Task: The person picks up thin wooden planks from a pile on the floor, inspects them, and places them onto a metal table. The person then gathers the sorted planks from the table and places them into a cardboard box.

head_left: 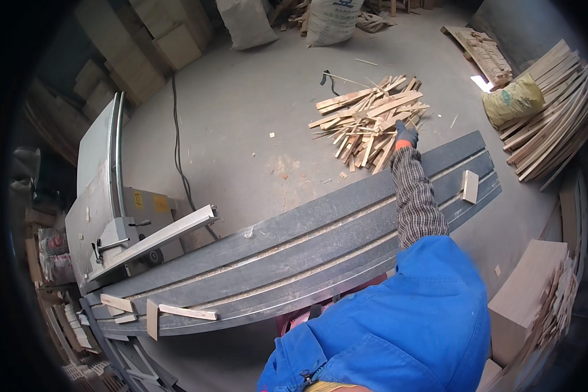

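My right arm, in a blue garment and a grey striped sleeve, reaches forward across the long grey slotted sliding table [294, 238]. At its end my right hand [406, 135], in a dark glove with an orange cuff, is at the near right side of a heap of wood strips [372, 117] on the floor. Its fingers look stretched apart, and no strip shows in them. My left hand is out of view. On the table's left end lie several short wood pieces [188, 313]; one small block [470, 187] lies at its right end.
A saw machine [121, 228] with a metal fence [163, 242] stands at left, and a black cable [178, 144] runs along the floor. White sacks [333, 23] are at the back. Right are long stacked strips [555, 117], a yellow sack [513, 101] and a board stack [526, 281].
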